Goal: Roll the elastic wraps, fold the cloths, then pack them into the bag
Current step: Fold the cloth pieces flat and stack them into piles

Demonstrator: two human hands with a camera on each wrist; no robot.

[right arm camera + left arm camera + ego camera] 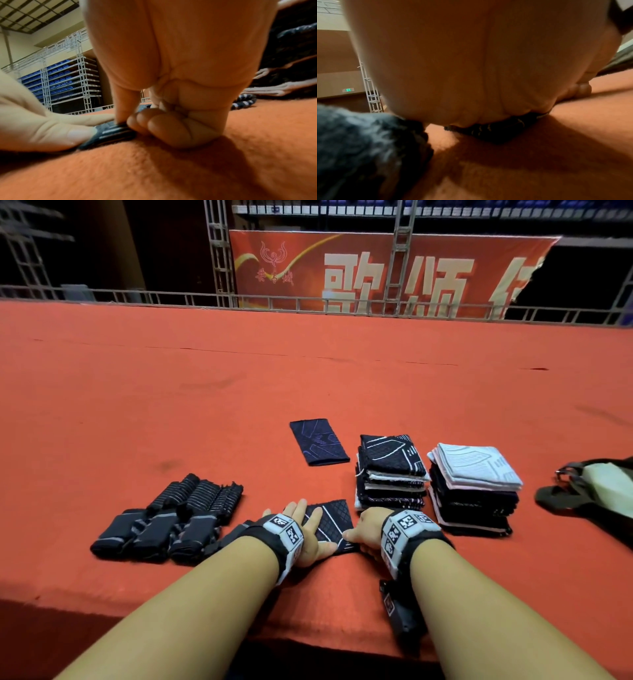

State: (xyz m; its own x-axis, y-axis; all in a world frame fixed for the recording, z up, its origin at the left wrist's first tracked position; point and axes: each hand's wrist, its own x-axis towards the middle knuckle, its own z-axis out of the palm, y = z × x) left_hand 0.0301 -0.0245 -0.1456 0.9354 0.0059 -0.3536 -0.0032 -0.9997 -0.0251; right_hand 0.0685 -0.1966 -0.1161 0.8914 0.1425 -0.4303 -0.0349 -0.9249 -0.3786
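Right hand (171,121) pinches near corner of cloth (330,525), thumb on top, fingers curled beside edge. Left hand (308,529) flat, fingers straight, pressing cloth to table (205,405) at near edge.

Risk: pinch catching only top layer, so fold skews; left palm sliding cloth on red felt.

Around: wraps (171,518) just left, touching left wrist band, could get nudged. Two stacks (390,474) just right, crowding right hand. Spare cloth (318,441) beyond. Bag (596,491) far right, well apart.

- Orange carpeted platform (239,378) fills the foreground.
- Metal railing (137,297) at 12 o'clock.
- Red banner (376,268) behind, on truss (219,251).
- Blue seating tiers (63,81) beyond.
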